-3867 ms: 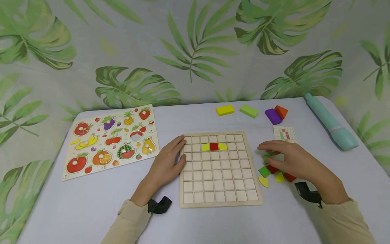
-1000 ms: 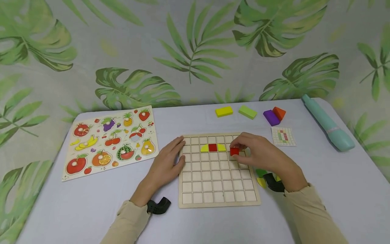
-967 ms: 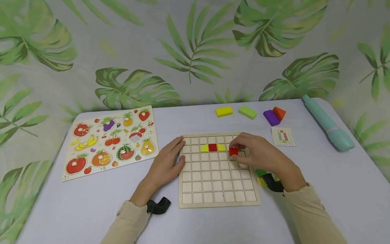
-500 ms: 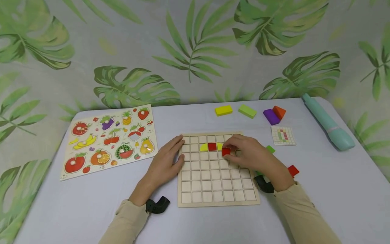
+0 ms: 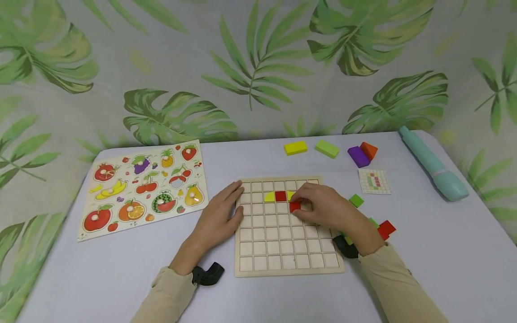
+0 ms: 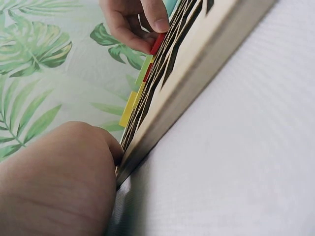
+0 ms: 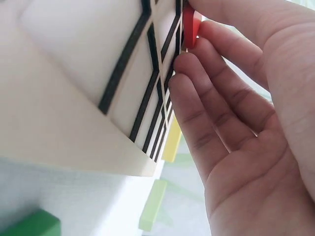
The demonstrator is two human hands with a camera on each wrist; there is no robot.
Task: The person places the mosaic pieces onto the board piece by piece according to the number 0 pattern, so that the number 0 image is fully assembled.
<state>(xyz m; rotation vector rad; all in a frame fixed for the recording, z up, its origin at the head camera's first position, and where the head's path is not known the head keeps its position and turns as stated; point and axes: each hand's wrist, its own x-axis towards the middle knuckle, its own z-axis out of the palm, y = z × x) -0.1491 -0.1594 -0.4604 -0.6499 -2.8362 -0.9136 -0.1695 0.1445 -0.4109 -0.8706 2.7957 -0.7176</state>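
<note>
Board (image 5: 270, 234) lies on the counter (image 5: 109, 278), the left hand (image 5: 216, 216) resting relaxed against its left edge; the right hand (image 5: 323, 205) pinches a red tile (image 5: 295, 207) at its far half, near a yellow piece (image 5: 289, 195).

The right hand (image 5: 323, 206) partly hides a yellow piece (image 5: 289, 194) beside its fingertips and a green piece (image 5: 373, 221) beside its wrist; the sleeve (image 5: 397, 282) behind it is cut off below
</note>
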